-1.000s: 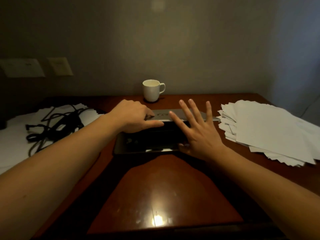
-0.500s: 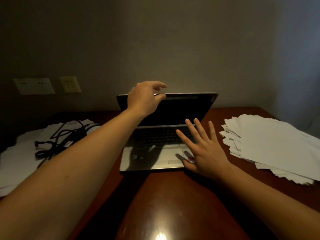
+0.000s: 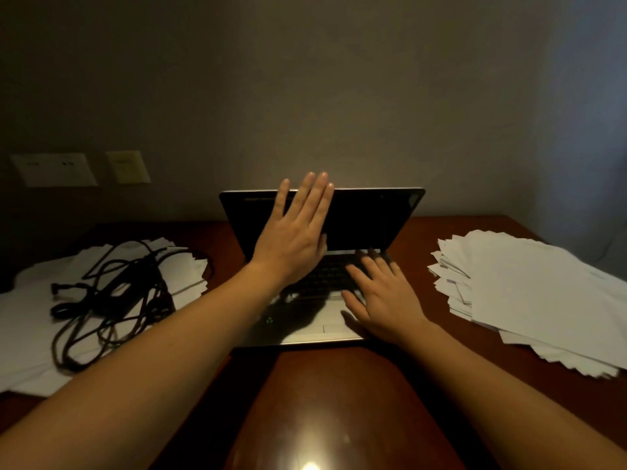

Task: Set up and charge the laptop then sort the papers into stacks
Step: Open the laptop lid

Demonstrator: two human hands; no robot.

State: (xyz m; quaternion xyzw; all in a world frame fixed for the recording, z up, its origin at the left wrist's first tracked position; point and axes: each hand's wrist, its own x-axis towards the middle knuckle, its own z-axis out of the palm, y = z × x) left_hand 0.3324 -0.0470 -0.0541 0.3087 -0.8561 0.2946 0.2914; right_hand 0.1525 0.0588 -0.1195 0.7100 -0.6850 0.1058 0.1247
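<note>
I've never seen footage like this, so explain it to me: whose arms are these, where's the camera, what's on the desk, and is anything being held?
The camera sits on a person's head, looking forward and down, so the arms are that person's own. There is no robot. The left hand is open, flat against the dark screen of the open laptop. The right hand rests spread on its keyboard. Neither hand grips anything. On the wooden desk, a tangled black cable lies on papers at the left, and a loose paper pile lies at the right. Wall sockets show at the far left.
</note>
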